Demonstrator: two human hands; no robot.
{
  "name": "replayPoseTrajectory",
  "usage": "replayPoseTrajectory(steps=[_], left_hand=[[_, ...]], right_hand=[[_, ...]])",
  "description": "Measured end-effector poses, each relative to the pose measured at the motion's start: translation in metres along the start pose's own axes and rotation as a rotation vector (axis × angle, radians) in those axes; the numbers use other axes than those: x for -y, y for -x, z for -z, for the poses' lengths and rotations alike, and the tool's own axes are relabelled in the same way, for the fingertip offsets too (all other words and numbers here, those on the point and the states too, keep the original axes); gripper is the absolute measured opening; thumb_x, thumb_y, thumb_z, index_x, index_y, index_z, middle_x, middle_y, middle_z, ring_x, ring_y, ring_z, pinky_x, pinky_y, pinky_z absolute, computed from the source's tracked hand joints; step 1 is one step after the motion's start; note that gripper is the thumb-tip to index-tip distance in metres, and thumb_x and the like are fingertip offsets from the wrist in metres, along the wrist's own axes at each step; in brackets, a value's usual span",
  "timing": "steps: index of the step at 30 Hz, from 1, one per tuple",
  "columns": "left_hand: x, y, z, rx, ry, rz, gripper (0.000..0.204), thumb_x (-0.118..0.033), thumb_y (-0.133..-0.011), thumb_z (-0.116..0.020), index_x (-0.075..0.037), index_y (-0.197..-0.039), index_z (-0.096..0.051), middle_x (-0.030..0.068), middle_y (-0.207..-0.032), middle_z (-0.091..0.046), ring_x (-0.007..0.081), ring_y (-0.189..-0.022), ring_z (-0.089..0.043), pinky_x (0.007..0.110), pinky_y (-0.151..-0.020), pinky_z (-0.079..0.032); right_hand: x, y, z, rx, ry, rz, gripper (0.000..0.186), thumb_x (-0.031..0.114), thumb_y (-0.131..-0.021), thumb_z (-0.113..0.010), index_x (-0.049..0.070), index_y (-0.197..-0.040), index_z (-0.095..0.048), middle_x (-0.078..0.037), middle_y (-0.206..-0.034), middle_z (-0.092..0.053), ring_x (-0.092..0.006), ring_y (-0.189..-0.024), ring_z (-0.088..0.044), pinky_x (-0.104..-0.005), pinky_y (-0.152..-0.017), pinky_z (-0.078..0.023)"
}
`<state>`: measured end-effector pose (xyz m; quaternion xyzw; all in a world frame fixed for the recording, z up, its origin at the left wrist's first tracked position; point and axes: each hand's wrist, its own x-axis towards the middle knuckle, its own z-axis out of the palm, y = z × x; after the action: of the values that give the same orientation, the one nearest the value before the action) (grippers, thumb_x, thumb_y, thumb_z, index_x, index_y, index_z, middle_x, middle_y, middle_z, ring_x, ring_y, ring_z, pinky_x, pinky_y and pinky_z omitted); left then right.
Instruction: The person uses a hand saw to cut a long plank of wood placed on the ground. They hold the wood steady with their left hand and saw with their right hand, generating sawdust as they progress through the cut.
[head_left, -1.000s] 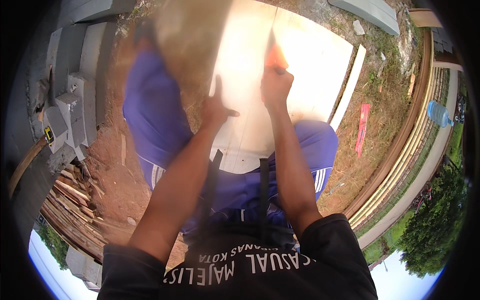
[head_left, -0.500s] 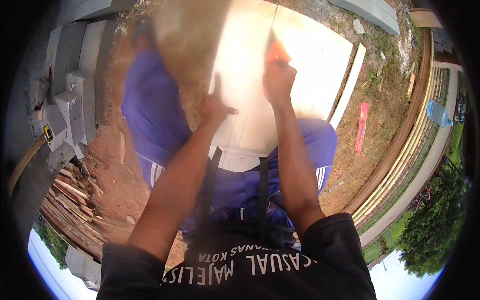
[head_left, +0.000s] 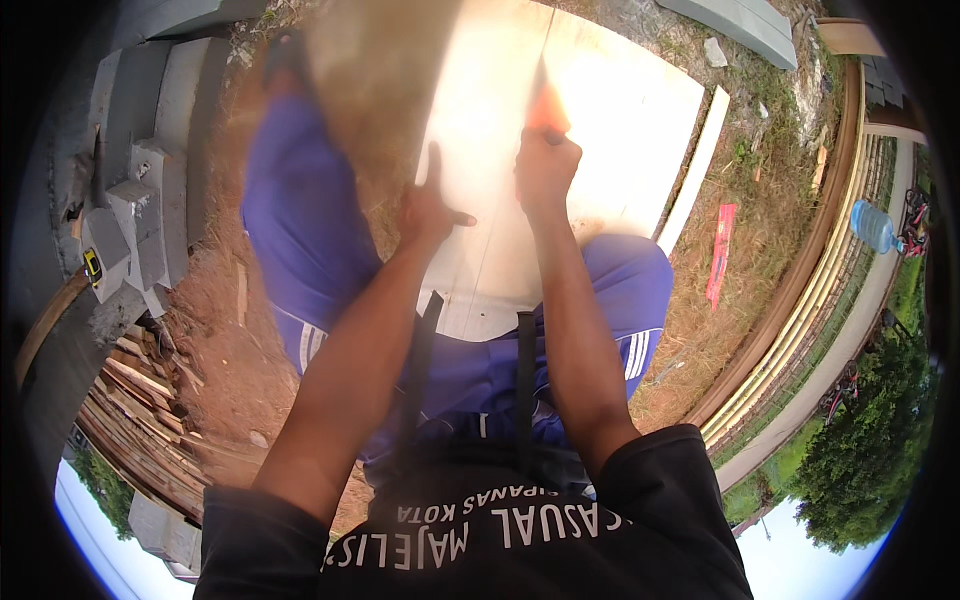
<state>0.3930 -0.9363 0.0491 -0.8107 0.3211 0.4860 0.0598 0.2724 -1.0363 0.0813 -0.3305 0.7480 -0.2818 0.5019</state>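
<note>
A pale wooden panel (head_left: 620, 130) lies in front of me between my legs, washed out by glare. My left hand (head_left: 428, 208) rests on its left edge, the thumb and a finger spread apart, pressing on the surface. My right hand (head_left: 546, 170) is closed around the orange handle of a handsaw (head_left: 547, 108). The saw's thin blade points away from me, along a dark line that runs up to the panel's far edge. Glare and blur hide most of the blade.
My left leg (head_left: 305, 200) stretches along the panel's left side. Right of the panel lie a narrow wood strip (head_left: 695, 170) and a red strip (head_left: 720, 255). Grey blocks (head_left: 135, 220) with a yellow tape measure (head_left: 92, 268) and stacked timber (head_left: 140, 410) are at left.
My right hand has drawn the handsaw a little toward me and slightly left. My left hand has stayed in place on the panel.
</note>
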Motion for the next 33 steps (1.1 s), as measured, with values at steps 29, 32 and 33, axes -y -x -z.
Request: replayPoseTrajectory(steps=[29,32,33], left_hand=[[-0.001,0.003,0.002,0.035,0.000,0.016,0.144,-0.029,-0.062,-0.100,-0.037,-0.168,-0.004,0.0315,-0.148,-0.052,0.0447,-0.135,-0.054,0.051,-0.111,-0.046],[0.008,0.003,-0.003,-0.010,0.010,-0.007,0.143,-0.030,-0.063,-0.100,-0.038,-0.168,-0.004,0.0328,-0.142,-0.055,0.0448,-0.134,-0.054,0.051,-0.110,-0.046],[0.012,-0.001,0.001,-0.030,0.017,-0.022,0.143,-0.030,-0.062,-0.100,-0.038,-0.168,-0.004,0.0327,-0.141,-0.055,0.0449,-0.134,-0.054,0.052,-0.110,-0.047]], right_hand=[[-0.011,-0.003,0.026,0.118,-0.102,-0.046,0.025,0.008,-0.087,-0.063,-0.002,-0.068,-0.050,-0.002,-0.061,-0.052,-0.0121,-0.055,-0.044,-0.0370,-0.053,-0.037],[-0.003,0.036,0.035,0.088,0.072,-0.096,0.023,0.008,-0.087,-0.062,-0.002,-0.069,-0.052,-0.002,-0.061,-0.052,-0.0114,-0.054,-0.043,-0.0384,-0.052,-0.037],[-0.018,0.073,0.052,0.093,0.064,-0.029,0.020,0.007,-0.088,-0.062,-0.002,-0.071,-0.054,-0.002,-0.061,-0.053,-0.0101,-0.053,-0.046,-0.0362,-0.051,-0.039]])
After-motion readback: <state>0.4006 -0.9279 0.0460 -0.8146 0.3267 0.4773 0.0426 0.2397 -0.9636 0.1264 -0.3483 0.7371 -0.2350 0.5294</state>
